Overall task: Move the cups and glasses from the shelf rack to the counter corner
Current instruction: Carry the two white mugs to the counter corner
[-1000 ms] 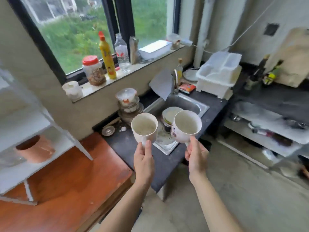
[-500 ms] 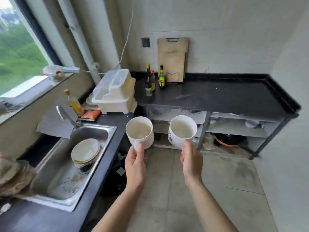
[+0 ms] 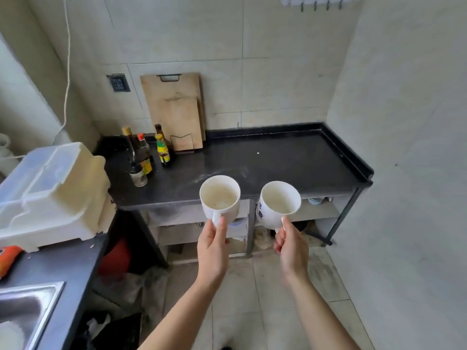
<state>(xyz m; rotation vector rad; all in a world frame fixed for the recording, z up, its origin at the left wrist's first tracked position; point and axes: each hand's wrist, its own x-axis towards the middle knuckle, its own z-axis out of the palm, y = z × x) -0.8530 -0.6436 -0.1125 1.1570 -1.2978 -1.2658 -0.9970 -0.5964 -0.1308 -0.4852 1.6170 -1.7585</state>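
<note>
Each hand, left (image 3: 213, 245) and right (image 3: 293, 248), has its grip clamped on a white cup's handle (plain cup (image 3: 219, 198), lettered cup (image 3: 279, 204)) before the black bench (image 3: 278, 160).

Soft, even daylight fills the room, seemingly from left of the black tabletop (image 3: 278, 160), which carries a faint pale sheen. Shadows are weak, deepest under it. Wide-angle distortion bends the walls around it; detail looks slightly soft and smeared.
</note>
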